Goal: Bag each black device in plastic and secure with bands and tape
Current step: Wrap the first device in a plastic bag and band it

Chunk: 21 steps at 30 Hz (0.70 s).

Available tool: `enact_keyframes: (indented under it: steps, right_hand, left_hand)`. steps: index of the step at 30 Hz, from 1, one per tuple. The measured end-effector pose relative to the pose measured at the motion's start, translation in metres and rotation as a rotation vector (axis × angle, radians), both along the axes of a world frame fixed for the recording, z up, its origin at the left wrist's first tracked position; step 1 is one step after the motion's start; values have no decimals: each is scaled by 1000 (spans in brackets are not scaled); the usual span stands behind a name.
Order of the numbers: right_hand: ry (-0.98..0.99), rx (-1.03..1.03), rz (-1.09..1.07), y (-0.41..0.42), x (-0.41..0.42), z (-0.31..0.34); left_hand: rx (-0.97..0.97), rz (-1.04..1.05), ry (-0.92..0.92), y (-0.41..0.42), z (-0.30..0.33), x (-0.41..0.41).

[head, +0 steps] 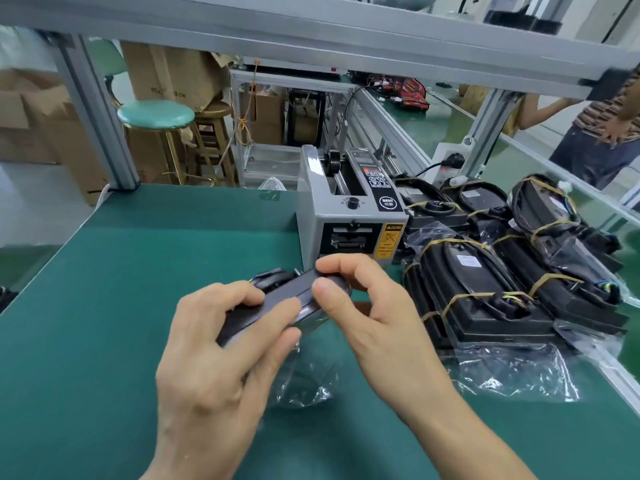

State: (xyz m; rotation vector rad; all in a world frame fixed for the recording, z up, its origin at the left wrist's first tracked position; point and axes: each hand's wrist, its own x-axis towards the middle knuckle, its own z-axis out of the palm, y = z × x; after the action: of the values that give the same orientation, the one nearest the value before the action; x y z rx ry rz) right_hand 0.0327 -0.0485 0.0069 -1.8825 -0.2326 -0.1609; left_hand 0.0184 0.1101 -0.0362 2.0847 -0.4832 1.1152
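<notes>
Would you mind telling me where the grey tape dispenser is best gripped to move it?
Probably by its two plain side walls, coming down from above: the tape dispenser is a boxy upright body, while its top carries a knob and roller and its front holds the cutter slot with a caution label, so keep fingers clear of those.

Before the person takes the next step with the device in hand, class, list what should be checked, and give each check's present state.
1. Black device firmly held: ok, the left hand grips it and the right hand pinches its end.
2. Device inside plastic bag: cannot tell, the clear bag hangs below the hands.
3. Rubber bands on this device: not ok, none visible.
4. Tape dispenser within reach: ok, it stands just behind the hands.
5. Tape strip ready at its outlet: cannot tell.
6. Finished banded devices kept apart: ok, stacked to the right.
</notes>
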Motion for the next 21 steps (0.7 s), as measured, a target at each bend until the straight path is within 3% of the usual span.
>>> enact_keyframes:
  steps: [2,3,7,10,11,14,18,21]
  right_hand:
    - [36,83,140,-5,3,-4]
    - [69,87,212,-8,6,-7]
    - [278,-110,372,-9,15,-15]
    - [199,-146,365,-9,17,-11]
    - [138,-199,334,-11,17,-8]
    - [-41,-437,260,-21,18,2]
    - [-48,-482,293,-22,21,1]
    - [-109,-613,330,-17,25,-5]
  left_hand:
    - [-7,13,-12,15,-1,3]
    - [-116,10,20,22,-1,5]
    - [-921,-51,208,27,-8,3]
    - [-1224,-200,401,24,-18,-3]
    - [-1227,-252,467,26,-22,-5]
    - [-980,-264,537,41,-28,-8]
    - [-653,-420,671,52,-19,0]
    - [-605,-545,787,46,-13,6]
